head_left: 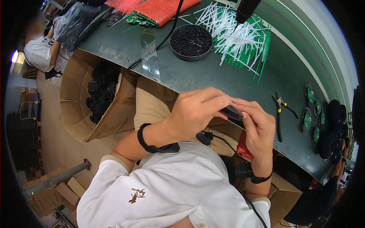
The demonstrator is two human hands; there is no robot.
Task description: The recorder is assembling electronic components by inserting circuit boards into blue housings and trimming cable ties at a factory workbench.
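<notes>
My left hand (195,110) and my right hand (256,127) meet in front of my chest, just below the near edge of the green workbench (213,76). Both pinch one small dark round part (232,112), which sits between their fingertips and is mostly hidden by fingers. Each wrist wears a black band. A round tin of small black screws (191,41) stands on the bench beyond my hands, beside a heap of white and green strips (235,38).
Pliers (280,110) lie on the bench at right, near several round green circuit boards (311,114) and black caps (334,114). An open cardboard box of black parts (99,95) stands at left. Another person (42,53) sits at far left. Red bubble wrap (159,9) lies at the back.
</notes>
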